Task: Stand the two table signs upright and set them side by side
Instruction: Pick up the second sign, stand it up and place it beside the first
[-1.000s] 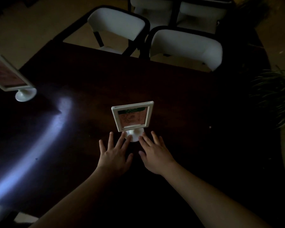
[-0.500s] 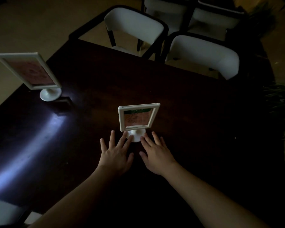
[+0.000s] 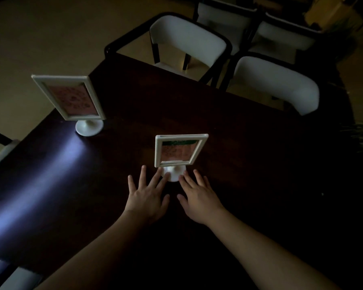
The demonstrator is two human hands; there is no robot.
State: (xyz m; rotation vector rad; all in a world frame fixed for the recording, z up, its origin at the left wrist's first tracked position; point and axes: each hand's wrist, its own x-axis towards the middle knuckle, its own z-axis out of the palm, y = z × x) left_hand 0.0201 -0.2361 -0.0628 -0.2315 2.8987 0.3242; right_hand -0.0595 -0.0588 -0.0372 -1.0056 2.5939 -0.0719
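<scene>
Two table signs are seen on one dark wooden table [image 3: 249, 143], and both are stood upright on round white bases. The nearer sign [image 3: 179, 150] is placed near the middle of the table, its white frame holding a card with a green band at the top and pale pink print below. The farther sign [image 3: 70, 97] is set near the table's left edge, well apart from the first, and a pinkish card is shown in its frame. Two bare hands are laid flat on the tabletop just in front of the nearer sign, palms down and fingers spread wide, with nothing gripped in either. The left hand [image 3: 147, 198] is positioned left of the base, and its index and middle fingertips are seen touching the base's rim. The right hand [image 3: 198, 198] is positioned right of the base, its fingertips just beside it; whether contact is made cannot be told in the dim light. A bluish streak of reflected light [image 3: 40, 185] is cast across the left part of the table. Three white-backed chairs with dark frames are counted beyond the far edge: one [image 3: 187, 40] at left, one [image 3: 279, 84] at right, and one [image 3: 224, 15] behind them.
</scene>
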